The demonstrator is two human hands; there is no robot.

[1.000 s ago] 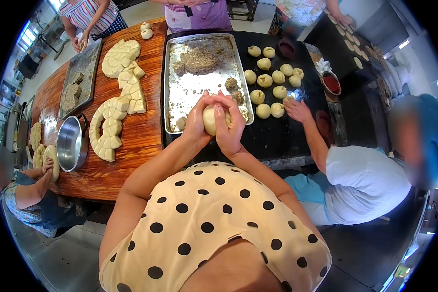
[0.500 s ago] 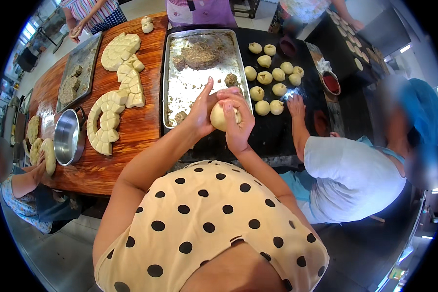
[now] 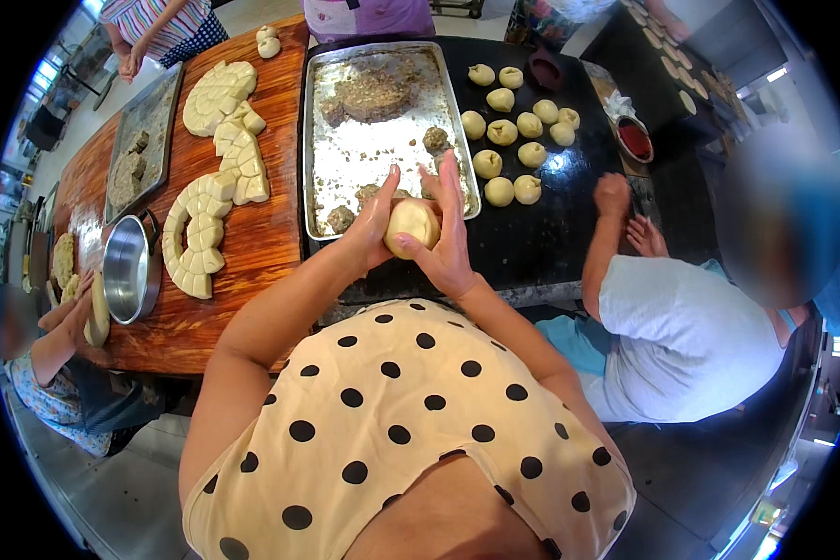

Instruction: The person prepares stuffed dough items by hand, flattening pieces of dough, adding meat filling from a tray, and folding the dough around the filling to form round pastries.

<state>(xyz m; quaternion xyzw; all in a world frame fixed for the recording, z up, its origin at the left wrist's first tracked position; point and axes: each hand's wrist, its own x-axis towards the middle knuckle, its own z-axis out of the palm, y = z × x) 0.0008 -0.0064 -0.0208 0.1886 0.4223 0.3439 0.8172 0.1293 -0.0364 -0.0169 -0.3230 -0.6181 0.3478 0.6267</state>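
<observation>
While two bare hands cup it between them at the centre of the frame, the dough ball [image 3: 413, 227] appears nearly shaped; the left hand [image 3: 373, 227] presses its left side, the right hand [image 3: 453, 233] its right. Just above, the metal tray [image 3: 345, 159] bears round filling lumps [image 3: 341, 219] and a sizeable filling mound [image 3: 373, 96], so plenty seems left. Right of the tray, finished-looking balls [image 3: 502, 132] sit clustered on the black counter [image 3: 555, 243]; at left, segmented dough [image 3: 193, 233] looks unused. Black surface stretches from the right hand toward a co-worker's hand [image 3: 613, 196], whereas the tray's raised rim limits low forward movement.
</observation>
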